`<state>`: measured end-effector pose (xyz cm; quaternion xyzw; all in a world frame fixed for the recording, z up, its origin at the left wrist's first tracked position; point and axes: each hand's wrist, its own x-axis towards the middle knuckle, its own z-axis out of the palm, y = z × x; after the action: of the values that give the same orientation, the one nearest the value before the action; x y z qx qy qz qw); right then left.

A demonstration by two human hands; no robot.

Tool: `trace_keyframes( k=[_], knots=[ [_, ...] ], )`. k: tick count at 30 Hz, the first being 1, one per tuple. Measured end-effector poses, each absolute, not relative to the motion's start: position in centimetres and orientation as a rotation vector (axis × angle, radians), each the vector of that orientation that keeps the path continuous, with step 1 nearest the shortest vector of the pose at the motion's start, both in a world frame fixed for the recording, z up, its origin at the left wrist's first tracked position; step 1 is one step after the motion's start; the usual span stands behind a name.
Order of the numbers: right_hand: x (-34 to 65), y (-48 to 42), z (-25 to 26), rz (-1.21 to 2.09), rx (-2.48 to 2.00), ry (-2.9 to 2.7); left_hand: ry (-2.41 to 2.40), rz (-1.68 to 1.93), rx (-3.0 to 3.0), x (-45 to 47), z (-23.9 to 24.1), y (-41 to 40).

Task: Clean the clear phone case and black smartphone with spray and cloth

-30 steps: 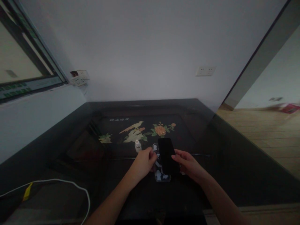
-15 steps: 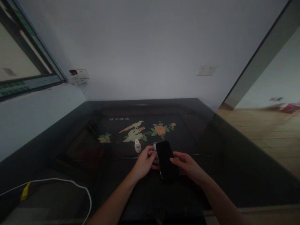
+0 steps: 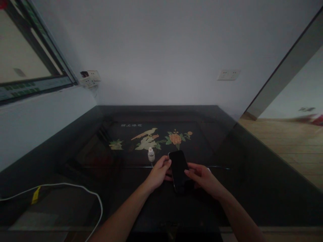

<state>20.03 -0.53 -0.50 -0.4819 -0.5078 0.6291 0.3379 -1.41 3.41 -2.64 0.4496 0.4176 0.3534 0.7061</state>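
Note:
A black smartphone (image 3: pixel 179 171), its dark screen facing up, is held tilted above the dark tabletop. My left hand (image 3: pixel 159 173) grips its left edge, with the thumb along the side and the other fingers partly hidden behind it. On the opposite side, my right hand (image 3: pixel 202 178) pinches the phone's right edge, its thumb resting over the front. Something small and pale shows by the right hand's knuckles; I cannot make out what it is. Just beyond my left hand stands a small white-capped dropper bottle (image 3: pixel 151 154), upright and touched by neither hand.
The glossy black table (image 3: pixel 252 191) bears a bird-and-flower picture (image 3: pixel 175 138). A white cable (image 3: pixel 75 187) with a yellow tag (image 3: pixel 35 195) curves across the left side. Wall sockets (image 3: pixel 228 75) are at the back, a window (image 3: pixel 27 50) at the left.
The view has shifted slightly, moving the scene rightward. A clear edge, seen earlier at the phone's upper left, no longer shows there. Both hands stay on the phone.

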Motion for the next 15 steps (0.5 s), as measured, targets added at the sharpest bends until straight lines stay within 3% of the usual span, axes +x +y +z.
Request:
trace_keyframes(
  k=[9, 15],
  knots=[
    [19.7, -0.1, -1.1, 1.402, -1.299, -1.220, 0.965, 0.854, 0.906, -1.1, -3.0, 3.5],
    [19.8, 0.0, -1.7, 1.071, -1.348, -1.275, 0.981, 0.930, 0.858, -0.8, -3.0, 3.5]
  ],
)
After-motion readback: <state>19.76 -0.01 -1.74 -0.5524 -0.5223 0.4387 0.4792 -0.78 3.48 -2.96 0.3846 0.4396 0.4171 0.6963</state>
